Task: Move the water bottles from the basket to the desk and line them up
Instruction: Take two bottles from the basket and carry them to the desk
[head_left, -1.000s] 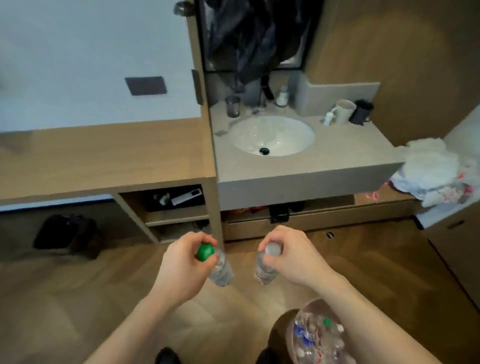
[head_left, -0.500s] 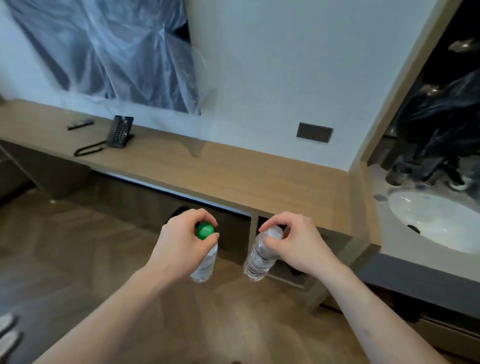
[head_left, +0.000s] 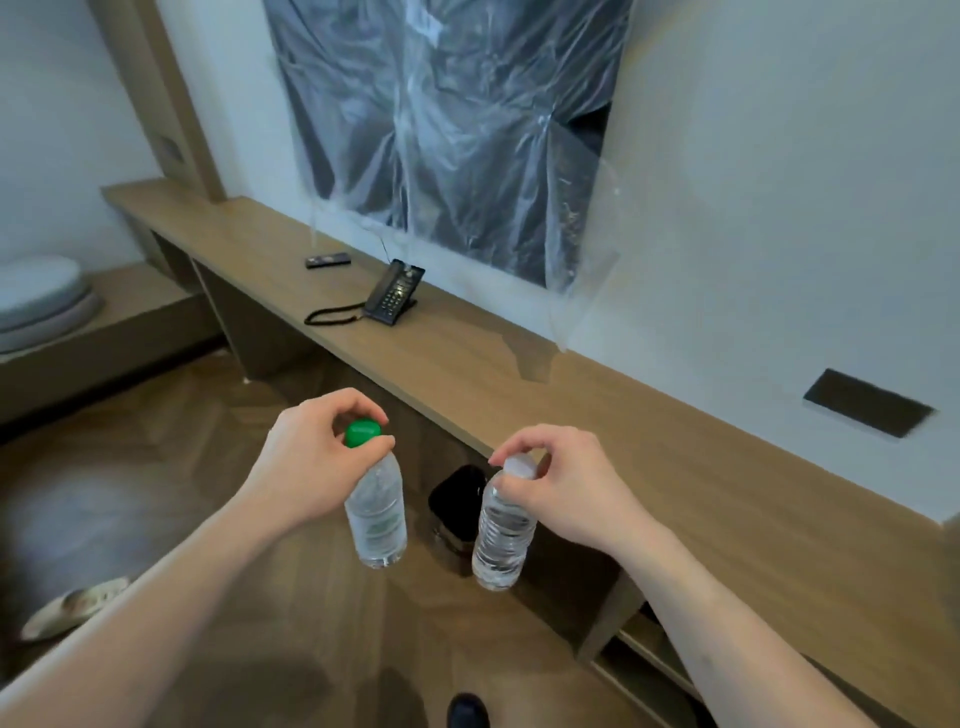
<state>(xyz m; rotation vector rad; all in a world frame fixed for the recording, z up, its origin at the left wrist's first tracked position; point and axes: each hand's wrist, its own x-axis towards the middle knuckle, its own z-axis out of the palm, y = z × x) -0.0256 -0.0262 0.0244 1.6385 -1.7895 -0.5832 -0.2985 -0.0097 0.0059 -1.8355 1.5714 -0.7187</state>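
Carrying two bottles by their necks, the left hand (head_left: 306, 467) pinches the green-capped bottle (head_left: 376, 512) and the right hand (head_left: 566, 483) the white-capped bottle (head_left: 503, 530), both hanging just short of the desk (head_left: 675, 467). Next, I'd judge: lift and stand them side by side.

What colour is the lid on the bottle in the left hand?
Green cap, seen in the head view.

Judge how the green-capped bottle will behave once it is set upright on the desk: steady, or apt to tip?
The green-capped bottle, hanging by its cap from the left hand, looks tall and narrow, so probably tippy if nudged. It appears full, which should steady it somewhat. The desk looks flat and smooth; a knocked-over bottle would likely roll.
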